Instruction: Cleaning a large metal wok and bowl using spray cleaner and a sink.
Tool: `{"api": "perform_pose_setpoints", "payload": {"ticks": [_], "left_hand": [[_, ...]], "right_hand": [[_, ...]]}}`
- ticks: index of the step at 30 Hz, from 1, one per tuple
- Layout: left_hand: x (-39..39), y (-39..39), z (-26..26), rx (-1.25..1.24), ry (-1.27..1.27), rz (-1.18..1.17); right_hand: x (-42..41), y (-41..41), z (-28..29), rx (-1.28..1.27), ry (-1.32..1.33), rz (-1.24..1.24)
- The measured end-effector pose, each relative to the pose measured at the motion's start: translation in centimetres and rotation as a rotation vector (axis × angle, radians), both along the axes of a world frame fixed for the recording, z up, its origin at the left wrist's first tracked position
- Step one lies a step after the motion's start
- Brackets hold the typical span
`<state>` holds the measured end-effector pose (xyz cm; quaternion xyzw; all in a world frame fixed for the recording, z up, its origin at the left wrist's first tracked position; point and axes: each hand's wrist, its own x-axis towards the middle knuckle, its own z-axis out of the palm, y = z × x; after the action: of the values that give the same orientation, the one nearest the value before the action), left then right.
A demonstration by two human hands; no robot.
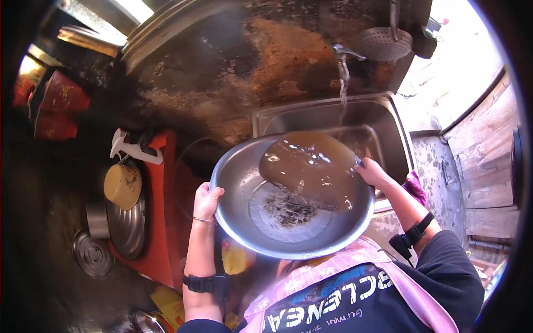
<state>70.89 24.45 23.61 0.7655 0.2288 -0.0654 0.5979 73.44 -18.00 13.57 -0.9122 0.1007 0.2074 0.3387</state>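
Note:
A large round metal basin (233, 208) is held up between both hands, tilted towards the sink. My left hand (207, 200) grips its left rim, thumb over the edge. My right hand (369, 171) holds the rim on the opposite side. Brown, murky water (310, 166) has gathered in the far part of the basin, and dark sediment (289, 208) lies on its exposed bottom. Behind the basin is a stainless steel sink (391, 125), partly hidden by it. Water runs from a faucet (347, 50) into the sink.
A perforated metal skimmer (385, 43) hangs right of the faucet. A purple cloth (413, 189) lies by the sink's right edge. At the left are a red board (162, 216), a white spray bottle head (135, 150), a yellow enamel cup (123, 186) and metal lids (92, 254).

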Motion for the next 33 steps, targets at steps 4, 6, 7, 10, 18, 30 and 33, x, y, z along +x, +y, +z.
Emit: {"api": "perform_pose_setpoints", "payload": {"ticks": [4,6,7,10,18,30,33], "left_hand": [[2.1,-4.0,0.1,0.046,0.027,-0.012],[3.3,-5.3,0.7,0.02,0.069,-0.055],[4.1,-5.8,0.8,0.005,0.088,-0.074],[5.8,-8.2,2.5,-0.055,0.096,-0.077],[12.2,-13.6,6.2,-0.151,0.058,-0.115],[15.1,-16.8,12.8,-0.201,0.174,-0.131],[11.9,-15.2,11.3,-0.213,0.111,-0.074]], "right_hand": [[-0.7,-3.3,-2.7,0.017,0.061,-0.007],[-0.9,-4.3,-4.4,0.013,0.068,-0.007],[-0.9,-4.7,-5.0,0.035,0.088,0.001],[-0.9,-4.7,-4.8,0.096,0.169,-0.001],[0.4,-4.9,-7.4,0.23,0.306,-0.063],[0.0,-1.6,-12.9,0.502,0.508,0.371],[2.4,-3.6,-11.0,0.301,0.342,0.312]]}}
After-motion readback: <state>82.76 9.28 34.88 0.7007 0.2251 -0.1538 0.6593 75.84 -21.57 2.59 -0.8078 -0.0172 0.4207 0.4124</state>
